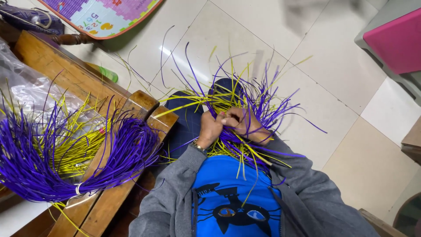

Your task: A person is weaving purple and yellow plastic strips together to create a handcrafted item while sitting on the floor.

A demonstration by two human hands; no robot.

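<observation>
**Q:** Gripping what, and how?

**A:** Both hands are closed on a tangle of purple and yellow strips held over the person's lap. Left hand is a fist around a clump of strands, knuckles up, with a wristwatch at the cuff. Right hand pinches strands between thumb and fingers, touching the left hand.

**Q:** Which way do the strips run?

**A:** They have no single long axis. From the point where the hands meet, loose ends fan away from the body toward the floor, spreading left, right and straight ahead. A few shorter ends trail back over the blue shirt. Whether the gathered middle is woven cannot be told; the hands cover it.

**Q:** What surrounds the hands?

**A:** Grey jacket sleeves frame the shirt. To the person's left, a wooden bench carries a tied bundle of purple strips, its long axis running from a white tie near the viewer outward in a curve, beside loose yellow strips and a clear plastic bag. Pale floor tiles lie beyond, with a colourful play mat at the far left and a pink panel at the far right.
</observation>
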